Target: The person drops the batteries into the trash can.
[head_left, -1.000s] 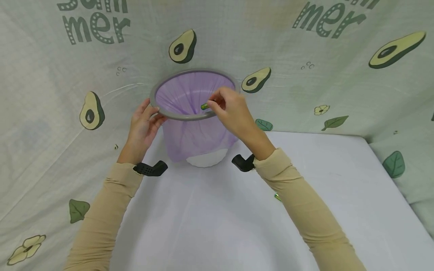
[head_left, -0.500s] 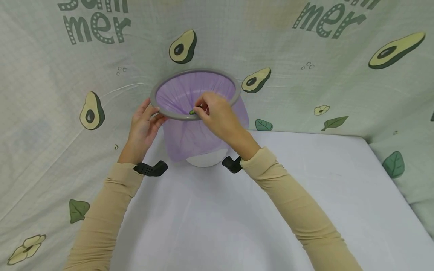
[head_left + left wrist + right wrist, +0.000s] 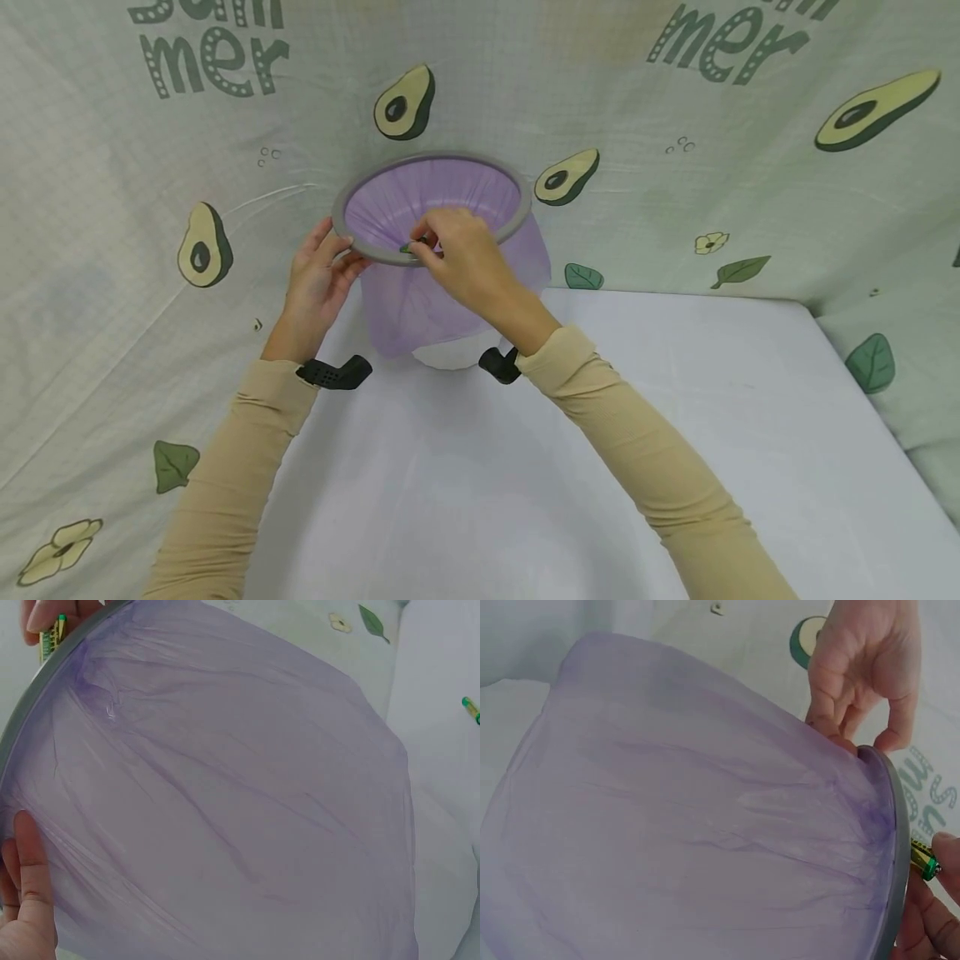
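A trash bin with a grey rim and a purple liner bag hanging over its outside stands at the back of the table. My left hand grips the rim at its left side, thumb on top and fingers under it against the bag. Over the bin's mouth, near the front rim, my right hand pinches a small green battery between thumb and fingers. In the left wrist view the battery shows just beyond the rim; whether there is more than one there I cannot tell.
Another green battery lies on the white table to the right of the bin; the right sleeve hides it in the head view. Behind the bin hangs a cloth printed with avocados.
My right hand has moved left over the bin's mouth and slightly down, carrying the battery toward the front left of the rim. The left hand and the bin have stayed put.
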`<state>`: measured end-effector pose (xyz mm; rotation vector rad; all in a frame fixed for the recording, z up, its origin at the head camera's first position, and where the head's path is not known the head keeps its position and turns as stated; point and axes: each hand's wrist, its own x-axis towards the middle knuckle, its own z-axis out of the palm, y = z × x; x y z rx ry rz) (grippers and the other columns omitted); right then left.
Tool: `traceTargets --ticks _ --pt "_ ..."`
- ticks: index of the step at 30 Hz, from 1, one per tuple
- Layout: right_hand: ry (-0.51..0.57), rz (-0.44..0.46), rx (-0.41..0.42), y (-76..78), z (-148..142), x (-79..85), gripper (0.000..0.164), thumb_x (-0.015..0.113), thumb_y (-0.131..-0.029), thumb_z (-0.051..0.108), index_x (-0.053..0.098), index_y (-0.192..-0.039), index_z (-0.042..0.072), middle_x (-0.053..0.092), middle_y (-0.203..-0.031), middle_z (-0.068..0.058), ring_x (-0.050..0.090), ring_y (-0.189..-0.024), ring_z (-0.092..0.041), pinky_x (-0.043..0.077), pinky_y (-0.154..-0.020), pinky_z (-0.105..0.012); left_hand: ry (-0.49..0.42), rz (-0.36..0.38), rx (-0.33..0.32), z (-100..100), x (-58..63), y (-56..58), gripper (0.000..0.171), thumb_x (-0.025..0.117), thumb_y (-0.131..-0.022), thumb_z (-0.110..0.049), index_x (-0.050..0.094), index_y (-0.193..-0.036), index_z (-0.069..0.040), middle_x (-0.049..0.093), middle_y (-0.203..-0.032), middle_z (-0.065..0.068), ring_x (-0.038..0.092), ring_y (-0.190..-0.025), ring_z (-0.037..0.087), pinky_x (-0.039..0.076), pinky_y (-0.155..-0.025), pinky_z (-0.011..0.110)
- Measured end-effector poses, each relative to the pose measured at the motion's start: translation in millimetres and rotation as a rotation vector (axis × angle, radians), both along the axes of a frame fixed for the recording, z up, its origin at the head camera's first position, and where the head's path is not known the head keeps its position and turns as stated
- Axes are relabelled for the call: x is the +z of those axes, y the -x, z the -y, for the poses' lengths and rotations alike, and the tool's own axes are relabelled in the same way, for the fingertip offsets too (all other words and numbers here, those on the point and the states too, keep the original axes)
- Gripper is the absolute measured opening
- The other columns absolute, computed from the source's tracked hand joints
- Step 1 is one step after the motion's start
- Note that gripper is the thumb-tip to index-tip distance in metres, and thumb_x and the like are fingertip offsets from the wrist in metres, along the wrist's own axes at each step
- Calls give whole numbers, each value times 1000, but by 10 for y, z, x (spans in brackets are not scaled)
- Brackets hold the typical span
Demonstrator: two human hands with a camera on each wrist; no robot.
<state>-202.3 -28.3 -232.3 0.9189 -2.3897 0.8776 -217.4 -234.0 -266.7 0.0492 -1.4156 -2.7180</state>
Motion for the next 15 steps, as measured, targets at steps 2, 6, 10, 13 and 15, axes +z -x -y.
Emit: traceTargets --ticks 2,6,10,13,15 --pt "-9 23 2 5 16 -1 15 62 -90 19 66 -96 6 67 -90 -6 57 -90 -20 43 -85 -29 14 1 5 -4 -4 2 68 54 -89 1 22 -148 -15 39 -130 8 54 -77 15 53 -72 22" --pt "-19 85 13 8 34 -4 19 59 -92 22 67 -101 8 68 -94 -3 55 -91 -18 41 -87 -30 7 2 6 -9 -6 2 68 53 -89 2 22 -147 -14 40 -129 8 54 -77 16 53 -73 23" --pt "-4 90 24 7 35 -8 16 59 -92 21 67 -98 8 68 -92 -2 53 -88 -17 39 -86 -31 1 4 6 -12 -3 7 66 53 -89 2 24 -147 -14 41 -126 8 55 -76 16 54 -72 23" --pt "32 62 32 5 28 -11 14 61 -91 18 68 -94 7 68 -89 -2 54 -87 -18 40 -84 -31 13 5 10 -10 -2 8 66 52 -90 2 23 -147 -14 41 -125 8 55 -75 15 53 -72 22" --pt "54 48 33 2 18 -9 13 61 -90 16 69 -93 6 69 -88 -3 55 -87 -18 40 -84 -31 6 4 8 -4 -3 5 67 53 -89 2 23 -147 -14 42 -125 8 56 -74 15 54 -71 22"
